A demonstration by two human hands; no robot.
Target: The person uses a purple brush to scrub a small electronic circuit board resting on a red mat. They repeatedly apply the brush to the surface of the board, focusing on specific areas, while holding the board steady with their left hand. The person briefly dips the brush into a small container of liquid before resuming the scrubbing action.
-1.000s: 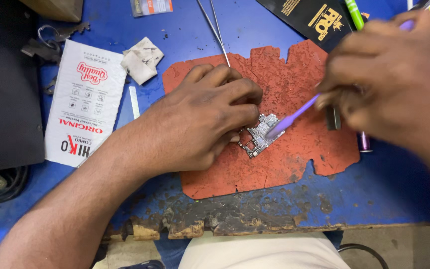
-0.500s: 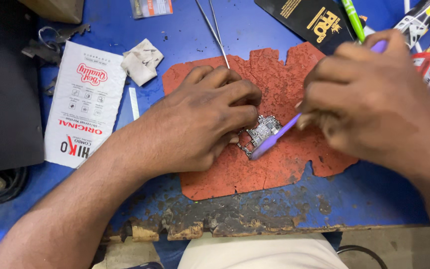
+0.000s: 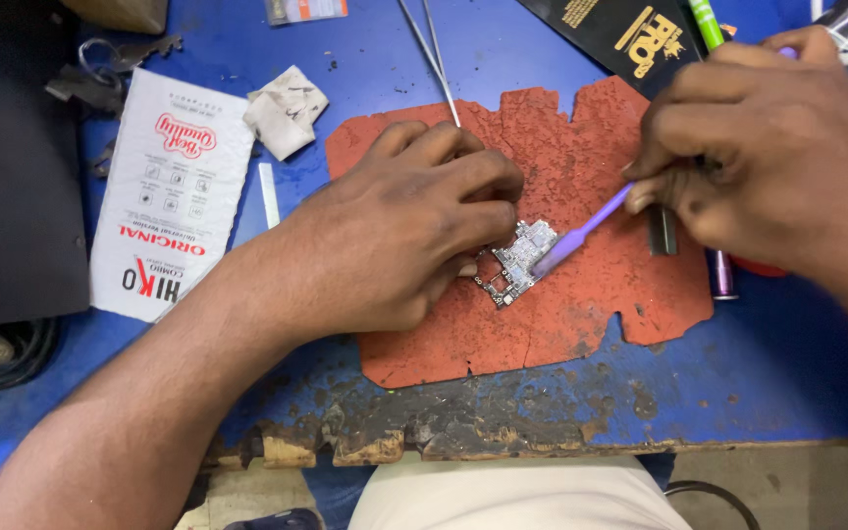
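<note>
**Small circuit board pinned on the red mat and touched with a purple tool**

One small circuit board (image 3: pixel 514 260) is seen, lying on one worn red mat (image 3: pixel 581 324) spread over the chipped blue workbench (image 3: pixel 768 363). One purple plastic tool (image 3: pixel 581 234) is counted, one pair of metal tweezers (image 3: pixel 431 54) at the mat's upper edge, one white printed packet (image 3: pixel 171 191) to the left, one crumpled white tissue (image 3: pixel 285 110) just beside it, one black printed packet (image 3: pixel 630 34) at the top, and one green pen (image 3: pixel 706 22) lying on it.

Compared with half a second ago, the right hand (image 3: pixel 772 162) is found a little higher and farther to the right, so that more of the purple tool is exposed; the tool's tip is now laid on the board's right edge instead of its lower part. The left hand (image 3: pixel 404 231) and the board are unchanged in place.

The left hand is laid palm down on the mat, its fingers curled together and its fingertips pressed on the board's left side, so that the board is held down. The right hand is closed tightly round the tool's handle, pinched between thumb and fingers.
</note>
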